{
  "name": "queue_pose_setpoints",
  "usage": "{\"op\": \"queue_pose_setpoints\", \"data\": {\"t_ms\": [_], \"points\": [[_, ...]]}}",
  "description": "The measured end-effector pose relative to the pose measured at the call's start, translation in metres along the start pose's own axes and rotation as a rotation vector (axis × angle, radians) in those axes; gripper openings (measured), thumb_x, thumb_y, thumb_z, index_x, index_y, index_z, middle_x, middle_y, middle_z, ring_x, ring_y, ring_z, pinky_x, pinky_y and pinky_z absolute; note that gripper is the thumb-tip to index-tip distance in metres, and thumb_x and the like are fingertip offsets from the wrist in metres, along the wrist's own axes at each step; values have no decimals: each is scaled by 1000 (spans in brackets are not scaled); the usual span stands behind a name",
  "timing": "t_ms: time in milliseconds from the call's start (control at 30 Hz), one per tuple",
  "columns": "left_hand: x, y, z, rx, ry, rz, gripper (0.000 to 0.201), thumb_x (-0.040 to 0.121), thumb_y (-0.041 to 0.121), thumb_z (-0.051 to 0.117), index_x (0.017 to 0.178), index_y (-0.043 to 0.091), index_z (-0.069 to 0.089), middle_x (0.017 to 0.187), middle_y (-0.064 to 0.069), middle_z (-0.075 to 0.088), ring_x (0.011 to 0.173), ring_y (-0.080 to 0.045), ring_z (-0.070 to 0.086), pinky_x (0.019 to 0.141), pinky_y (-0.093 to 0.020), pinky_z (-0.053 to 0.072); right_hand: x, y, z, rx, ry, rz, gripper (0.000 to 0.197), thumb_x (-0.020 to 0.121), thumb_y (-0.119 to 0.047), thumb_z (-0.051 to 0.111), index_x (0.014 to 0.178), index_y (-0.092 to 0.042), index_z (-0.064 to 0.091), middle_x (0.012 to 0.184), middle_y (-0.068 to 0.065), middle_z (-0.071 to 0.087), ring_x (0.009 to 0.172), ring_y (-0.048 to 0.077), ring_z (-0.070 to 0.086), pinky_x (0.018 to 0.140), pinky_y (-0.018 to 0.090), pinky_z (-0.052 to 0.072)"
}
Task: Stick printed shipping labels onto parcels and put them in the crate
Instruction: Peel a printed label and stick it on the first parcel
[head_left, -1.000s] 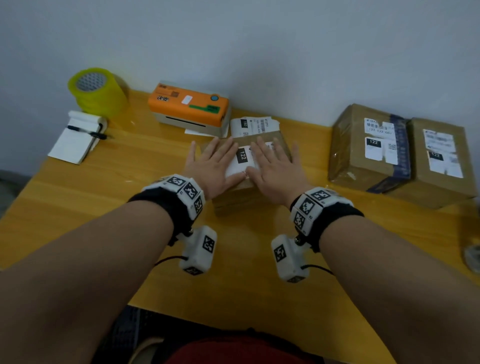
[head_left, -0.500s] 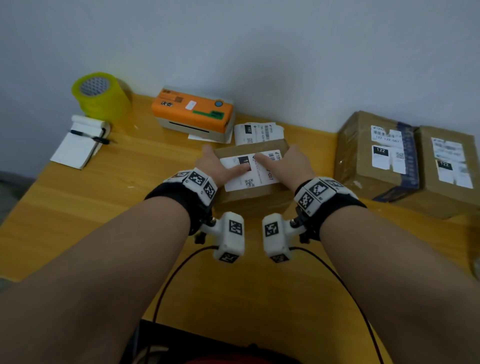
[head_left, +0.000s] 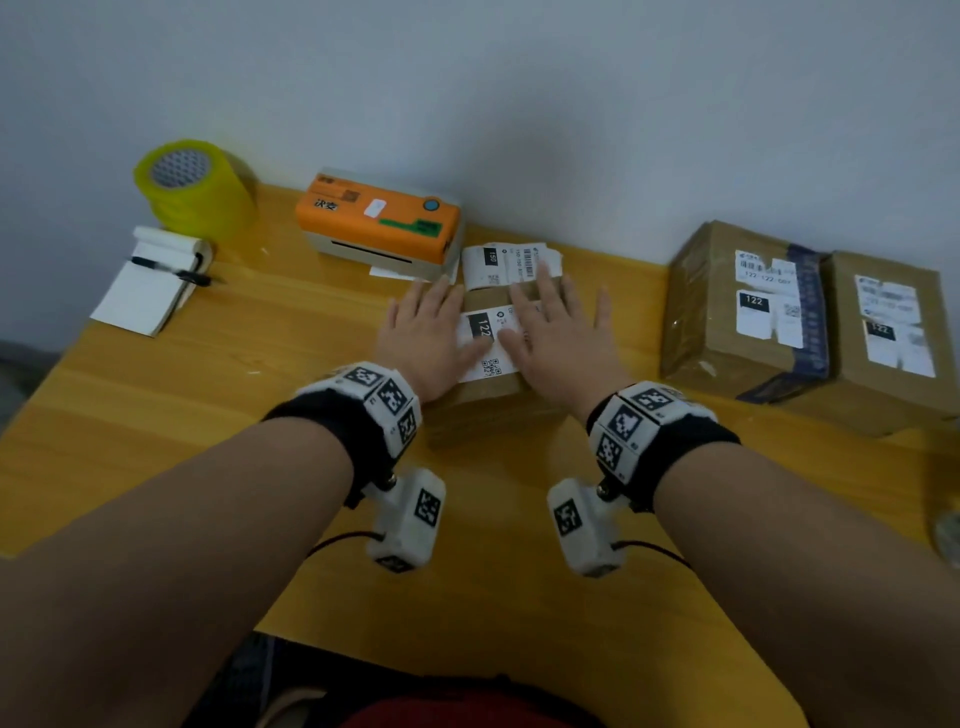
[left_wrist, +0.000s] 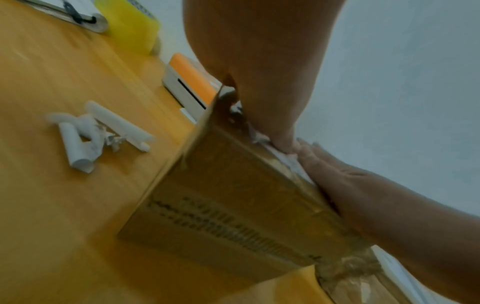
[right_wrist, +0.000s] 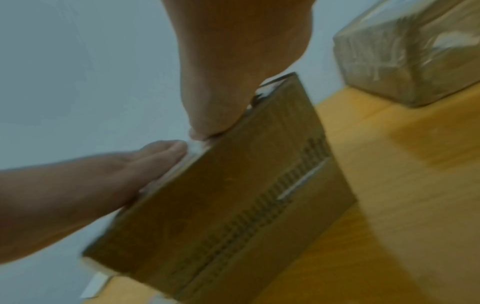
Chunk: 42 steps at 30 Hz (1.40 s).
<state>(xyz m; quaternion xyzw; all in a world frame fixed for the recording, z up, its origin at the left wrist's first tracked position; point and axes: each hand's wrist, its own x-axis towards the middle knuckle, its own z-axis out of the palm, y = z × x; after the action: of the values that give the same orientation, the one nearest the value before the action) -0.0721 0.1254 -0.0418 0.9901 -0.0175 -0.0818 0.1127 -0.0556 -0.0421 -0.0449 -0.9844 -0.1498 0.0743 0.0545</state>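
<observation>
Now pressing flat — left hand (head_left: 426, 332) and right hand (head_left: 558, 332), fingers straight and spread, smoothing the shipping label (head_left: 485, 340) onto the cardboard parcel (head_left: 488, 400) mid-desk (head_left: 208, 415); probably stiff, light — gripping opposite side walls best.

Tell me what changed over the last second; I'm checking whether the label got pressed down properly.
Half a second ago both hands had drawn back toward the parcel's near edge; now the left hand and right hand lie flat again, fingers spread, pressing the label on the parcel. Nothing was gripped or released. The parcel, printer and labelled boxes stayed put.
</observation>
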Motion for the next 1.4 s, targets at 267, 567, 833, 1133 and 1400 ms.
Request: {"op": "queue_pose_setpoints", "data": {"t_ms": [267,567,833,1133,1400], "points": [[-6,-31,-14,173,-292,58,105,72,82,36,146,31,-19,155,6,-24,145,-22,-15,115,-54,-5,-16,50,-10,-78,-168,92,68,87,-72,9,146,-44,-10,159,-2,-10,146,32,-2,110,66,-5],[-10,-41,-33,-264,-159,50,72,93,42,49,149,15,14,150,-10,30,134,-25,35,109,-41,33,-35,24,-1,646,-59,415,70,94,-57,36,149,-29,4,133,10,51,105,30,59,84,48,54],[9,-28,-19,-322,-185,-25,54,77,61,60,103,15,51,98,-1,58,80,-15,53,65,-26,43,-21,-7,26,1212,443,594,79,77,-33,76,138,-15,30,126,0,54,112,13,55,94,35,51],[-2,-21,20,-836,-15,46,62,85,48,61,134,15,43,122,-1,59,96,-17,62,74,-30,56,-19,-31,44,1140,503,403,26,89,-38,59,111,-25,54,101,-7,63,93,14,64,79,39,58],[-87,-46,8,-1107,291,143,62,81,48,66,124,15,36,112,3,59,97,-12,62,86,-34,54,-86,-96,34,1148,784,95,48,80,-34,71,116,-21,41,103,-11,59,93,6,63,79,30,57]]}}
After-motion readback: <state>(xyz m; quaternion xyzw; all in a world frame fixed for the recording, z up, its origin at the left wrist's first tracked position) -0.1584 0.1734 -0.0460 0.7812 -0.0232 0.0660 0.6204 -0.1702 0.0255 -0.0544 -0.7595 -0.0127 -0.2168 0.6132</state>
